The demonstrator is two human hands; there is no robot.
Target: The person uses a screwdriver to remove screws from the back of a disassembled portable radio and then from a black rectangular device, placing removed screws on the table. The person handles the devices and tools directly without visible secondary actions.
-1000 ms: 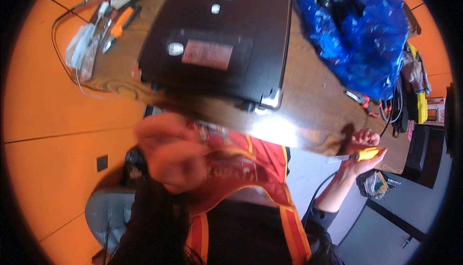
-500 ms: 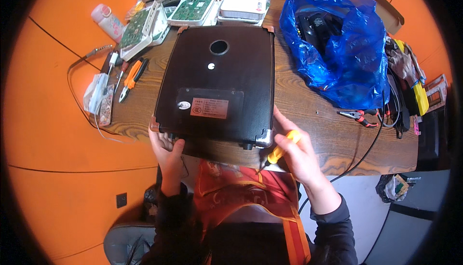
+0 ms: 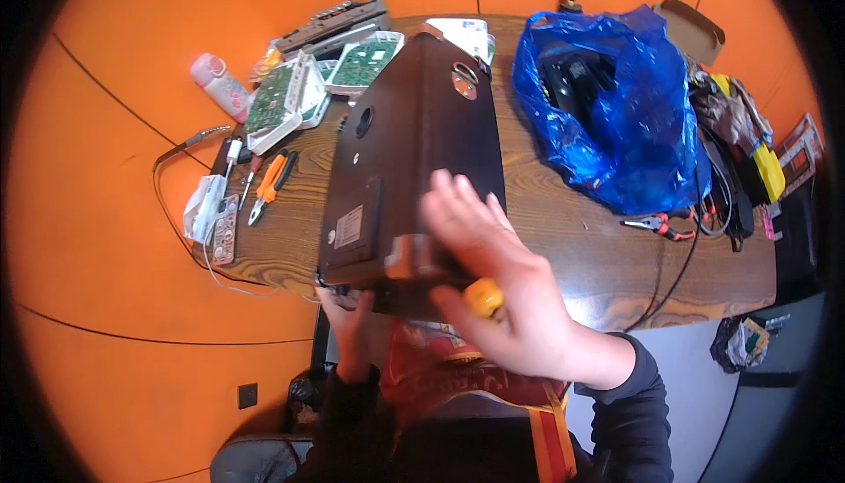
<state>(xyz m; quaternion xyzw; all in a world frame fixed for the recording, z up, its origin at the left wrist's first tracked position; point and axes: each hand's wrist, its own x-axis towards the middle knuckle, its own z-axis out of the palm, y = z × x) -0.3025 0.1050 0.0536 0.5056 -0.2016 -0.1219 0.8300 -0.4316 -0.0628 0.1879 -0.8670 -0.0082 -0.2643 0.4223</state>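
Note:
A dark leather-covered box (image 3: pixel 405 149) with metal corner caps sits tilted up over the table's front edge. One broad face, with a round hole and a label, leans toward the left, and a side with a metal fitting shows on the right. My left hand (image 3: pixel 350 329) grips its lower left corner from below; some of those fingers are hidden. My right hand (image 3: pixel 502 281) lies by the near right corner, fingers stretched along the side; blur hides whether they touch. A yellow-handled screwdriver (image 3: pixel 484 296) is tucked in its palm under the thumb, with the shaft out of sight.
A blue plastic bag (image 3: pixel 616 122) with black devices stands at the right, red-handled pliers (image 3: pixel 660 225) before it. At the left lie orange-handled pliers (image 3: pixel 271 188), a bottle (image 3: pixel 220 87) and white trays with green circuit boards (image 3: pixel 363 62). A black cable (image 3: pixel 682 276) crosses the front edge.
The box has turned and tipped to the left, bringing its right side into view. My right hand has moved up and left beside it, still holding the screwdriver. My left hand keeps its corner.

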